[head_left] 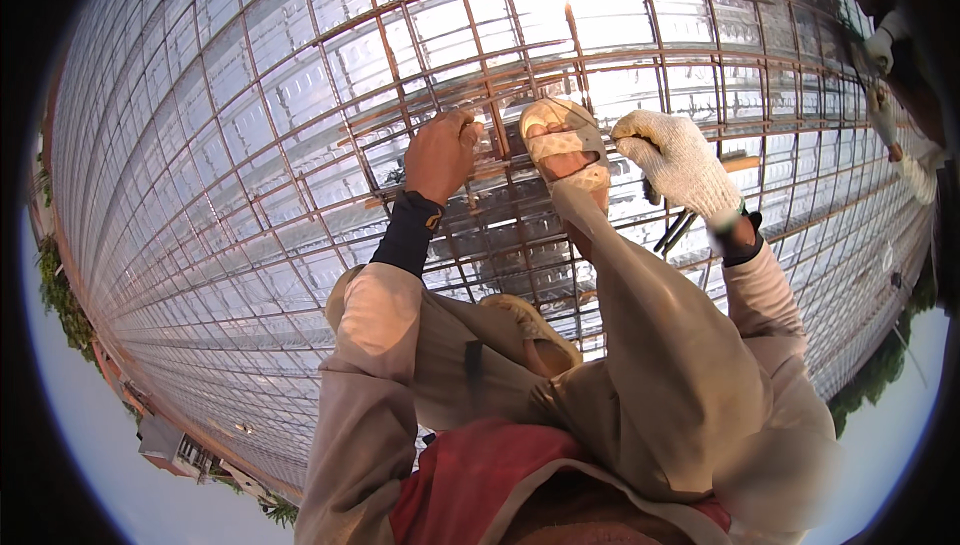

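Just right of the forward sandal (549, 148), the gloved right hand (680, 160) has its grip curled; I can't tell what it holds, though a dark handle (652, 193) shows below. Left of the sandal, the bare left hand (440, 157) curls in, its grip's hold unclear, nearer the bars in that gap. The rebar mesh (659, 51) lies underneath, bars stretching lengthwise and crosswise beyond the sandal's toe.

No words or numbers can be read. A small orange-yellow mark (433, 219) stands on the snug, dark navy fabric cuff (403, 235) beyond the pale tan left sleeve (380, 307); it is too small to tell whether it is lettering or an emblem.
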A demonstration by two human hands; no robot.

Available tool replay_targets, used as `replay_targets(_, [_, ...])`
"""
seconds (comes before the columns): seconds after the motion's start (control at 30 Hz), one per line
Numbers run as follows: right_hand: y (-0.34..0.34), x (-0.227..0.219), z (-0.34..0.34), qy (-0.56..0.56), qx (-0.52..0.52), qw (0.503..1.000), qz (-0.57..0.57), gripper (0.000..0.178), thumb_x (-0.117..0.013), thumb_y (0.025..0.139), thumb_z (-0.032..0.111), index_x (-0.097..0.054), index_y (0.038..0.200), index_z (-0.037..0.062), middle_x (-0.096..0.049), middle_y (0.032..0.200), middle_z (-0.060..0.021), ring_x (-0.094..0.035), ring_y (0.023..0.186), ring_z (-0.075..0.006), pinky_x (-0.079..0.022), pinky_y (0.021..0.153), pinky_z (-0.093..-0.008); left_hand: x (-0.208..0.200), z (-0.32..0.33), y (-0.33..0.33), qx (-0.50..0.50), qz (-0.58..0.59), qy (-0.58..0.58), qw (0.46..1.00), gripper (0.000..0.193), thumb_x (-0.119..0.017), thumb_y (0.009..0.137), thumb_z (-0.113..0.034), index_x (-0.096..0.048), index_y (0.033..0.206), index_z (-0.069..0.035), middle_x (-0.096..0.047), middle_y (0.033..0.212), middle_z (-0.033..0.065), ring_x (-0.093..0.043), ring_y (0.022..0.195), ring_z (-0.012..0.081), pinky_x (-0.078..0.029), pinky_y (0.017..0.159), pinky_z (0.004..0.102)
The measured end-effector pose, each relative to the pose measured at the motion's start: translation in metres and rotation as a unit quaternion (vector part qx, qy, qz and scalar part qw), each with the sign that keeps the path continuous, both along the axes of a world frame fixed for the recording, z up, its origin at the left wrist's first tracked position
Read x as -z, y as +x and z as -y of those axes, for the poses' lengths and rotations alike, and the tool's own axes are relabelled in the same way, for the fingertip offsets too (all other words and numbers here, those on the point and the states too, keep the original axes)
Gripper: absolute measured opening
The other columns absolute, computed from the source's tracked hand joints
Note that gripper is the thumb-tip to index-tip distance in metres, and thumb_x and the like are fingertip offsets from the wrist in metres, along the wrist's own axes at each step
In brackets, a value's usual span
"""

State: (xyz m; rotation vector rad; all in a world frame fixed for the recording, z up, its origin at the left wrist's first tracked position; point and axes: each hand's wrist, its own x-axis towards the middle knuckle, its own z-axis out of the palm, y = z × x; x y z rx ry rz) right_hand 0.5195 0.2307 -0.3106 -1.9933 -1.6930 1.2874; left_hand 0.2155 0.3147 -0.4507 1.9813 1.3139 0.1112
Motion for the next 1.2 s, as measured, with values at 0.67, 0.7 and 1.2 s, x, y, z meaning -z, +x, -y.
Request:
replay_targets(0.67, [-0.016, 0.006, -0.018, -0.098, 0.088, 0.991, -0.034, 0.017, -0.063, 0.101, 0.008, -0.069, 0.112, -0.0041, -0.069, 0.079, -0.0120, -0.068, 0.061, -0.0178, -0.056, 0.059, -0.0337, 0.043, 0.028, 0.046, -0.064, -0.086, -0.121, 0.987, 0.040, -0.065, 0.101, -0.036, -0.075, 0.092, 0.002, -0.074, 0.086, 0.0303, -0.074, 0.085, 0.0501, -0.061, 0.080, 0.0555])
replay_targets(0.7, [-0.017, 0.003, -0.019, -0.050, 0.057, 0.997, -0.031, 0.017, -0.063, 0.101, 0.009, -0.069, 0.112, -0.0041, -0.070, 0.081, -0.0132, -0.069, 0.066, -0.0186, -0.056, 0.063, -0.0342, 0.045, 0.029, 0.049, -0.063, -0.091, -0.121, 0.986, 0.040, -0.066, 0.101, -0.036, -0.076, 0.090, 0.001, -0.074, 0.085, 0.0296, -0.075, 0.083, 0.0493, -0.062, 0.079, 0.0547])
replay_targets(1.2, [0.011, 0.007, -0.024, -0.008, 0.034, 0.999, 0.012, 0.021, -0.065, 0.099, 0.011, -0.071, 0.113, -0.0035, -0.072, 0.090, -0.0163, -0.069, 0.073, -0.0229, -0.056, 0.071, -0.0367, 0.048, 0.016, 0.068, -0.081, -0.176, -0.150, 0.970, 0.030, -0.075, 0.094, -0.035, -0.082, 0.095, -0.006, -0.078, 0.098, 0.0229, -0.076, 0.092, 0.0423, -0.062, 0.084, 0.0490])
